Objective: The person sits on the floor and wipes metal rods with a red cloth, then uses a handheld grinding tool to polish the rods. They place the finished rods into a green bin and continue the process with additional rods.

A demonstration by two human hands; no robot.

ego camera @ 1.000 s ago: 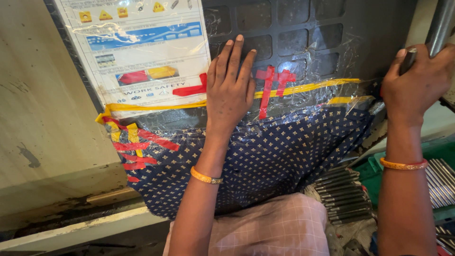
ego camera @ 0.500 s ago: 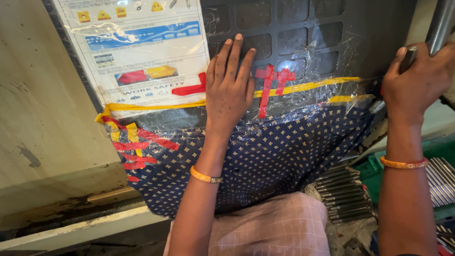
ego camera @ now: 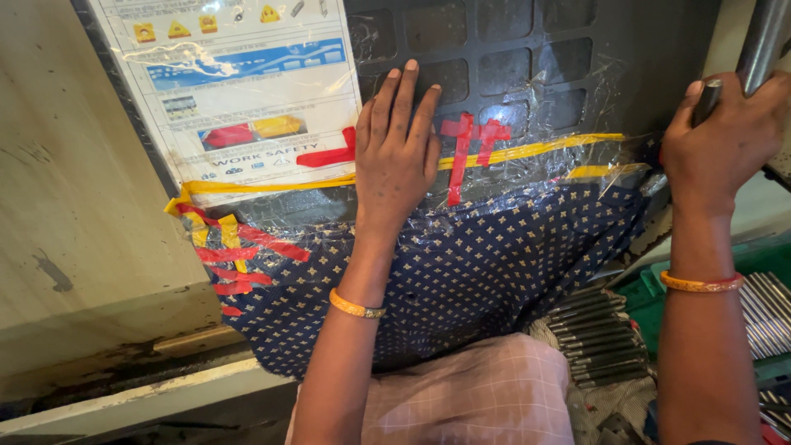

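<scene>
While the left hand is lying flat with fingers spread, grasping nothing, it is pressing on the clear plastic sheet taped over a dark grid panel. Yellow tape and red tape are crossing the sheet just beside that hand. Below it, a navy dotted cloth is hanging. The right hand is clenching a grey metal bar at the upper right. A laminated poster is sitting left of the left hand, and 1 green tray of metal rods is lying lower right.
</scene>
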